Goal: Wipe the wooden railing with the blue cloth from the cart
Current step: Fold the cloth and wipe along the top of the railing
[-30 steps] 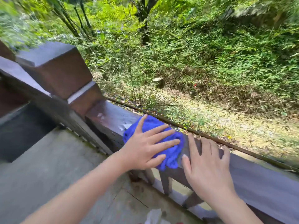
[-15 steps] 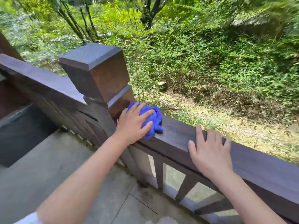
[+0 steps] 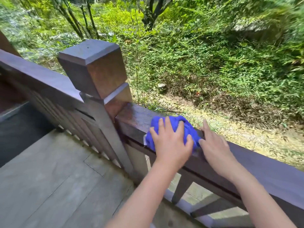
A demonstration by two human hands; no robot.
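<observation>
Cloth (image 3: 188, 129) slid from post (image 3: 98, 71); left hand (image 3: 171, 143) flat atop, right hand (image 3: 213, 145) flat beside.

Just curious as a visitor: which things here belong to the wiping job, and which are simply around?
Part of the job: blue cloth, railing, left hand pressing the cloth, right hand resting on the railing.
Just around: post, floor, bushes.

We see the crumpled bright-blue cloth (image 3: 191, 129) bunched under our left hand (image 3: 171, 143), just beside our right hand (image 3: 213, 145). It lies atop the dark brown wooden railing (image 3: 271, 165), whose top gleams wet left of the cloth.
</observation>
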